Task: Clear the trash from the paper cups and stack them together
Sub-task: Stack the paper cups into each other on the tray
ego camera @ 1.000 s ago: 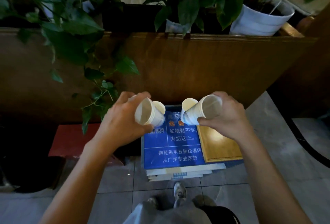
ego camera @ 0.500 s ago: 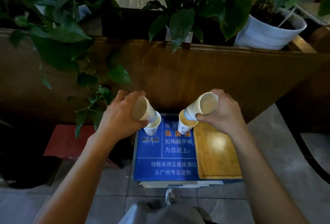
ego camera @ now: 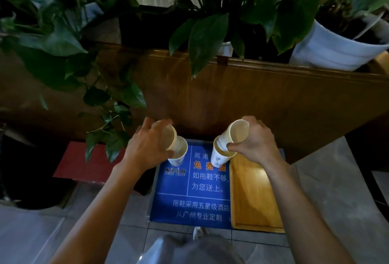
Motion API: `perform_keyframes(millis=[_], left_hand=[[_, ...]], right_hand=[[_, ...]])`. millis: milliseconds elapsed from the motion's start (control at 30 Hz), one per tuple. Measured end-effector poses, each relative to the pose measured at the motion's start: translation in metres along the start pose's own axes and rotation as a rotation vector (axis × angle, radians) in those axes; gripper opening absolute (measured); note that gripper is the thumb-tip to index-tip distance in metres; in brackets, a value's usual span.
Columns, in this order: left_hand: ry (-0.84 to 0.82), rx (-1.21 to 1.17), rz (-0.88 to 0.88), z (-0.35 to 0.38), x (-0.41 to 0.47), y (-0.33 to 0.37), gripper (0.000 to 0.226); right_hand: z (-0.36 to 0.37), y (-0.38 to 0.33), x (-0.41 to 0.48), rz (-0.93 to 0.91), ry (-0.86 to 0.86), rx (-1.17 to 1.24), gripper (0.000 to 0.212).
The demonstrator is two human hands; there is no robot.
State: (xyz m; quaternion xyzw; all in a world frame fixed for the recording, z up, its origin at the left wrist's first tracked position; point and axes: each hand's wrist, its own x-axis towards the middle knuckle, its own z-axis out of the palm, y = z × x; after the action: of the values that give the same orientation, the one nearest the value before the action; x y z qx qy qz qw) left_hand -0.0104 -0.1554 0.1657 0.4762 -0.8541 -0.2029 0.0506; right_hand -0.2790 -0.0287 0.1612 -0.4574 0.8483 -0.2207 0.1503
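Observation:
My left hand (ego camera: 147,148) grips a tilted paper cup (ego camera: 169,137), its base pushed into the mouth of a second white cup (ego camera: 179,154) standing on the blue board (ego camera: 193,192). My right hand (ego camera: 256,143) holds another tilted cup (ego camera: 236,132), its base sitting inside a white cup (ego camera: 220,156) that stands on the same board. Both held cups look empty inside. No trash shows in the cups.
A wooden tray (ego camera: 254,196) lies on the board's right side. A wooden planter wall (ego camera: 231,99) with leafy plants and a white pot (ego camera: 336,49) stands behind. A red box (ego camera: 84,162) and a dark bin (ego camera: 27,171) sit at the left.
Both hands lowered their cups from mid-air down onto the board, each held cup now nested into a standing cup. The view moved closer to the board.

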Motion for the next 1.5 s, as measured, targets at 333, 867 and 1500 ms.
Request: perform_keyframes(millis=[333,867,1500], left_hand=[[0.02,-0.004,-0.001,0.03,0.013,0.001,0.084],[-0.11,0.016,-0.052,0.078,0.02,-0.008,0.081],[-0.276,0.176,-0.038,0.08,0.059,0.007,0.087]], right_hand=[[0.028,0.013,0.015,0.051,-0.079,0.007,0.09],[0.065,0.024,0.013,0.134,-0.168,0.008,0.093],[0.073,0.004,0.031,0.121,-0.29,-0.092,0.092]])
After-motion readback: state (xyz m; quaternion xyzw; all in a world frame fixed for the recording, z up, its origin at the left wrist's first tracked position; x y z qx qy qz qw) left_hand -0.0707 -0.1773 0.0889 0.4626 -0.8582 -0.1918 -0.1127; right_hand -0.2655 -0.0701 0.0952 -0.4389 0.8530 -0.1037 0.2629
